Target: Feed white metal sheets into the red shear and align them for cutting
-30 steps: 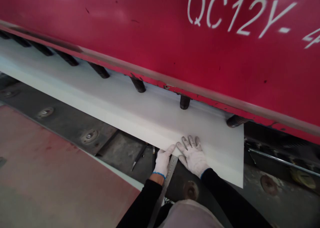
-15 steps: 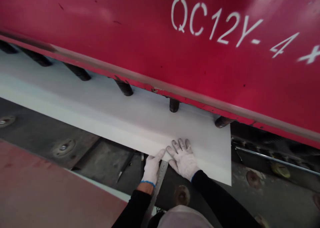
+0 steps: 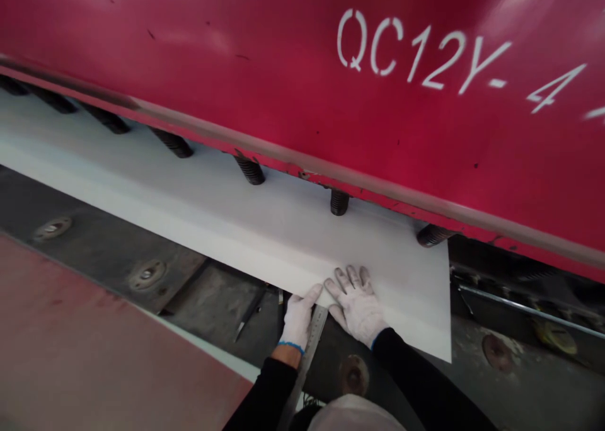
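White sheet (image 3: 246, 223) under the red shear (image 3: 283, 59)

Right hand (image 3: 358, 306) lies flat, unclenched, on the sheet's near edge; left hand (image 3: 297, 317) grips a steel ruler (image 3: 312, 336), its lower end cut off.

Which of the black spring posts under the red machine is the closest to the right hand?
The short upright spring post, directly above the right hand on the white sheet; the others stand farther off to either side.

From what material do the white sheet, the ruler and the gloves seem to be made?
White sheet: probably thin coated metal, since it lies flat, matte and straight-edged under the red machine.
Ruler: steel, judging by its grey sheen and fine markings.
Gloves on the left hand and right hand: knitted white cotton, soiled at the fingertips.
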The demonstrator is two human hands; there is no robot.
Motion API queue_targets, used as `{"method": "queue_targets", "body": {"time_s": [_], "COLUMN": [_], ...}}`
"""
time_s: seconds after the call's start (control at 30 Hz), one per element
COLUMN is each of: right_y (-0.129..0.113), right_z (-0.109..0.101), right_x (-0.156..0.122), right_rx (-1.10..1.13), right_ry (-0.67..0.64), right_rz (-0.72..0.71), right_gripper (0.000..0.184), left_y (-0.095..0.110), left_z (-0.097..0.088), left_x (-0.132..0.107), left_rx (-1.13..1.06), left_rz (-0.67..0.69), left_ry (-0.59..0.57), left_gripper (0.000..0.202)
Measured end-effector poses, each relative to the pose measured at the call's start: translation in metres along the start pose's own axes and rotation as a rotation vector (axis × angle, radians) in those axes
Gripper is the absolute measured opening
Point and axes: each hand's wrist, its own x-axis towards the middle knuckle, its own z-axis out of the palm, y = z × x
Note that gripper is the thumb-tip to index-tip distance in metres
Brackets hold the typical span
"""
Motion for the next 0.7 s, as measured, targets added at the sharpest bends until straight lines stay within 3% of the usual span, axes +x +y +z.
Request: {"method": "queue_targets", "body": {"time_s": [0.7], "right_y": [0.010], "right_z": [0.024], "right_x": [-0.001], "right_rx": [-0.155], "right_ry": [0.077], "right_rz": [-0.010], "right_gripper": [0.058], "left_y": [-0.012], "left_z": [0.002], "left_x": [-0.005], "left_rx": [-0.121], "left_rz": [0.032], "left_ry": [-0.040], "left_gripper": [0.057]}}
